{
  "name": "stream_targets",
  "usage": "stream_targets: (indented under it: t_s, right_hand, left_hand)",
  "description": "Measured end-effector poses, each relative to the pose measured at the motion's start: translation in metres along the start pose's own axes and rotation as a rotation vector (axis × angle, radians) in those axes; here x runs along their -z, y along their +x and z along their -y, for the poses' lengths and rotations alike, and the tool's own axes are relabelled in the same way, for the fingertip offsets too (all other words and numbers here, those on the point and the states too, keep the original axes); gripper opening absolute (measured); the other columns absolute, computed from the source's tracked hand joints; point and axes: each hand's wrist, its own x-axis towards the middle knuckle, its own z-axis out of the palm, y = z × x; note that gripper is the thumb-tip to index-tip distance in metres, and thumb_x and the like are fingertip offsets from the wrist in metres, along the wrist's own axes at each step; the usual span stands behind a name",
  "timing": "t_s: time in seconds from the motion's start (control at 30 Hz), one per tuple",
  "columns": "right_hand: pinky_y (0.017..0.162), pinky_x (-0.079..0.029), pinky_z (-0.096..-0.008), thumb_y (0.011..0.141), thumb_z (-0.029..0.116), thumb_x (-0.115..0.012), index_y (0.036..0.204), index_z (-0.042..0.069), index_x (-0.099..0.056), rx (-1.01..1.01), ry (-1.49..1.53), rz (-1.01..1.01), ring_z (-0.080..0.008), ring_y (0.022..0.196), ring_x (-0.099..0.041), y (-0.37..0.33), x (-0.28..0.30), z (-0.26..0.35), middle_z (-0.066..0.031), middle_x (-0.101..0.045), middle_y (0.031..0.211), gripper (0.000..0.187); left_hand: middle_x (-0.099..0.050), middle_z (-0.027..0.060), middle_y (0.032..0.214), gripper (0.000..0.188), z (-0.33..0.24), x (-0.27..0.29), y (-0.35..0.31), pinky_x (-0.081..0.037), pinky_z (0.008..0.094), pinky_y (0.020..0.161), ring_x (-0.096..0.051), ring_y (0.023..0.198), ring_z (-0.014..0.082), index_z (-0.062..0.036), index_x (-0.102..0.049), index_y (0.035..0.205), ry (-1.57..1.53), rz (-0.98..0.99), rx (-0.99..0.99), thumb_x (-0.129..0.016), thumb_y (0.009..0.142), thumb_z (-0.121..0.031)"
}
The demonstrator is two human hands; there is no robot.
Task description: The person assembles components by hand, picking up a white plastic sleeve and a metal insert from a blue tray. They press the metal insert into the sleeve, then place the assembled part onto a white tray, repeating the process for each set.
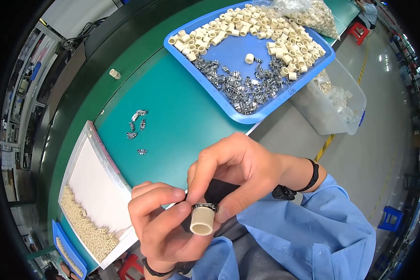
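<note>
Close to my body, my left hand [165, 221] is closed around a short cream-coloured cylindrical sleeve [202, 222], its round opening tilted toward me. A small silver metal clip [205, 206] sits across the far end of the sleeve. My right hand [240, 170] is closed too, thumb and fingers pinching at the clip from the right. How far the clip goes into the sleeve is hidden. Several loose metal clips [142, 124] lie on the green table beyond my left hand. A single cream part [115, 73] lies farther off.
A blue tray [238, 116] at the far side holds cream sleeves and metal clips, with a plastic bag of parts [315, 18] on its corner. Left stands a white tray [91, 161] with small cream pieces [81, 224]. A clear bin [333, 121] stands beyond the table's right edge.
</note>
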Motion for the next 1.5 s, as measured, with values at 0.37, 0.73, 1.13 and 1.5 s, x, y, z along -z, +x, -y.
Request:
stream_targets:
  t_s: [0.37, 0.73, 1.13, 1.5]
  right_hand:
    - [0.079, -0.052, -0.0364, 0.081, -0.005, -0.082, 0.110, -0.010, -0.072, 0.138, -0.370, -0.024, -0.0264, 0.087, -0.071, 0.001, -0.003, 0.006, -0.0206, -0.074, 0.099, 0.031]
    - [0.070, -0.050, -0.0385, 0.087, 0.003, -0.078, 0.105, -0.009, -0.073, 0.403, -0.755, 0.019, -0.0277, 0.074, -0.072, 0.003, -0.003, -0.002, -0.0184, -0.074, 0.087, 0.022]
    - [0.072, -0.052, -0.0393, 0.090, 0.002, -0.072, 0.107, -0.010, -0.072, 0.379, -0.747, -0.056, -0.0270, 0.076, -0.072, -0.003, -0.012, -0.013, -0.0181, -0.075, 0.088, 0.020]
    - [0.074, -0.050, -0.0374, 0.090, 0.000, -0.067, 0.106, -0.008, -0.071, 0.243, -0.700, -0.125, -0.0230, 0.078, -0.071, -0.015, -0.004, -0.008, -0.0159, -0.075, 0.089, 0.019]
  left_hand:
    - [-0.058, 0.0091, 0.108, 0.047, -0.005, -0.007, -0.010, -0.044, 0.0368, 0.071, -0.060, 0.083, 0.0220, -0.0124, -0.064, 0.106, -0.046, -0.059, 0.076, -0.089, 0.066, -0.012]
    - [-0.059, 0.0098, 0.110, 0.050, -0.008, -0.010, -0.014, -0.043, 0.0363, 0.070, -0.059, 0.081, 0.0208, -0.0119, -0.062, 0.105, -0.101, -0.081, 0.095, -0.091, 0.064, -0.010]
    - [-0.057, 0.0128, 0.110, 0.048, -0.009, -0.019, -0.028, -0.043, 0.0363, 0.070, -0.057, 0.082, 0.0210, -0.0095, -0.059, 0.109, -0.192, -0.257, 0.118, -0.088, 0.072, -0.017]
    - [-0.056, 0.0153, 0.103, 0.038, -0.001, -0.017, -0.028, -0.044, 0.0338, 0.079, -0.053, 0.089, 0.0211, -0.0021, -0.053, 0.111, -0.284, -0.469, 0.402, -0.070, 0.088, -0.028]
